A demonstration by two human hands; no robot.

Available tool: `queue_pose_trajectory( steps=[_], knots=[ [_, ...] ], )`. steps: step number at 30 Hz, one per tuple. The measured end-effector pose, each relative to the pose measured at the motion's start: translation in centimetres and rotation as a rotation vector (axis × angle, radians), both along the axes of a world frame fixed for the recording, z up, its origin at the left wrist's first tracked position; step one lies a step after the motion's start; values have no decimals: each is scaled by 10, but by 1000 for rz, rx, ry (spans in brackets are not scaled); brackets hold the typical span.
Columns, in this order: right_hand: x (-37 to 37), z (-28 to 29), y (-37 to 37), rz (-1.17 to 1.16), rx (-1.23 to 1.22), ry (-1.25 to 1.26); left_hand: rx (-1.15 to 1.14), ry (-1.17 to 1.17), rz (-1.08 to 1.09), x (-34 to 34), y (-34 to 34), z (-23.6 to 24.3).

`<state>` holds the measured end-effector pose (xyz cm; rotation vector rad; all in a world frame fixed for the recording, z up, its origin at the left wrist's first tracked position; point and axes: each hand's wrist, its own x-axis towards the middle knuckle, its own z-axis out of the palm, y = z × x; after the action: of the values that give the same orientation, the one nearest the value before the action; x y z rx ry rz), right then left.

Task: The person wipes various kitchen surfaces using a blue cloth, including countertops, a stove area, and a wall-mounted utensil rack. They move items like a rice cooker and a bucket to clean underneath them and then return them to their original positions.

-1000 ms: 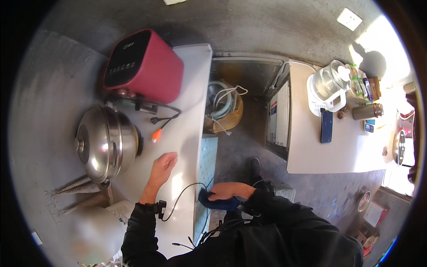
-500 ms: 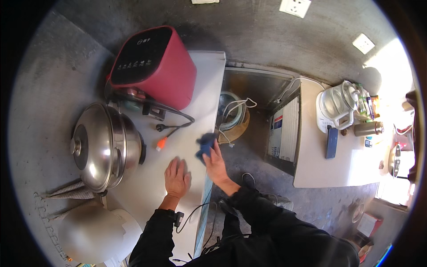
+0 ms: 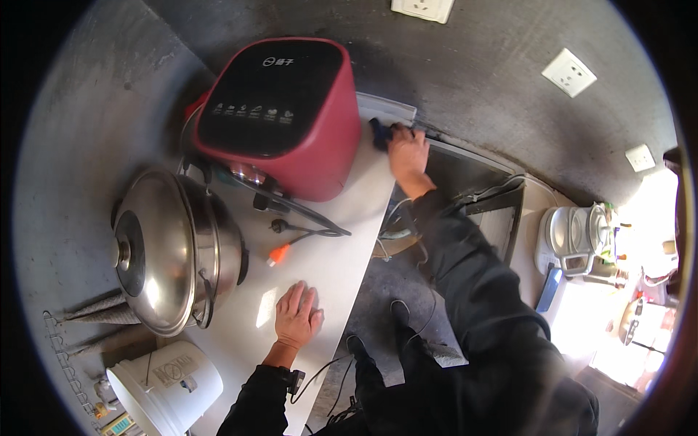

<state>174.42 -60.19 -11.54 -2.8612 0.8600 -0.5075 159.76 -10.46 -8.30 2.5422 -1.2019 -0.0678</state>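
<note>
My right hand (image 3: pixel 409 156) grips a dark blue cloth (image 3: pixel 379 134) at the far end of the white counter (image 3: pixel 367 207), beside the red air fryer (image 3: pixel 331 138) with its black top. Part of the cloth is hidden under the fingers. My left hand (image 3: pixel 297 320) lies palm down on the counter nearer to me, its fingers spread and holding nothing. Ahead of it, a black cord ends near an orange plug (image 3: pixel 278 254). A large lidded steel pot (image 3: pixel 167 254) stands to its left.
A white bucket (image 3: pixel 178 381) sits at the near left, below a wire rack (image 3: pixel 65 356) on the wall. On the right, another table holds a glass kettle (image 3: pixel 578 236) and a blue phone-like slab (image 3: pixel 550 289). Cables hang between the two tables, above my feet.
My right hand has moved with the cloth from the counter's right edge to its far corner by the air fryer. My left hand stays flat on the counter. The view has shifted.
</note>
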Motion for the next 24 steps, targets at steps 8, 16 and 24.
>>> queue_pose_trajectory(
  steps=[8,16,24],
  knots=[
    [34,4,-31,-22,-46,-86,-35,20,-19,4,1,3],
    [-59,-3,81,196,106,-74,4,1,-22,2,0,-4],
    [-118,21,130,432,74,-44,50,-40,-17,2,2,-3]
  ],
)
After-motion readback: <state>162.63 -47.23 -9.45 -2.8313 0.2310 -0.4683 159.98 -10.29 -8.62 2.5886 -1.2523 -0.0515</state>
